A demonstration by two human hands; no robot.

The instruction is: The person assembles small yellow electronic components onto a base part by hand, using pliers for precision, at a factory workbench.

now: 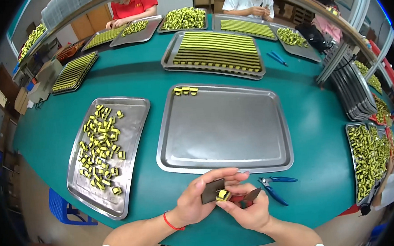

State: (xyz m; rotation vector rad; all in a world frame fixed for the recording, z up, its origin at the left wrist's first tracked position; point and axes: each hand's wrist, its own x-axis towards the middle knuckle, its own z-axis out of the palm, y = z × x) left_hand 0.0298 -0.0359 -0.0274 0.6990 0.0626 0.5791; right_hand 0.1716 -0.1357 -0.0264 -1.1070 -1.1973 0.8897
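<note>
My left hand [190, 204], a red cord round its wrist, is closed on a dark flat rectangular plate [212, 191]. A small yellow-and-black transformer [223, 195] with thin pins sits between my hands, beside the plate. My right hand [253, 213] pinches this transformer at its thumb tip. In the same hand lies a dark, pointed flat piece with red on it [250, 198], its kind unclear. Just beyond my hands is a metal tray [224, 130] with three transformers [185, 91] in its far left corner. Blue-handled cutters [275, 188] rest right of my right hand.
Loose transformers fill part of a left tray [132, 140]. Stacked trays of neat rows [215, 54] stand beyond. At right are a heaped tray [366, 157] and upright stacked trays [350, 86]. Two people [133, 7] work across the green table [149, 85]. Blue tweezers [277, 58] lie far right.
</note>
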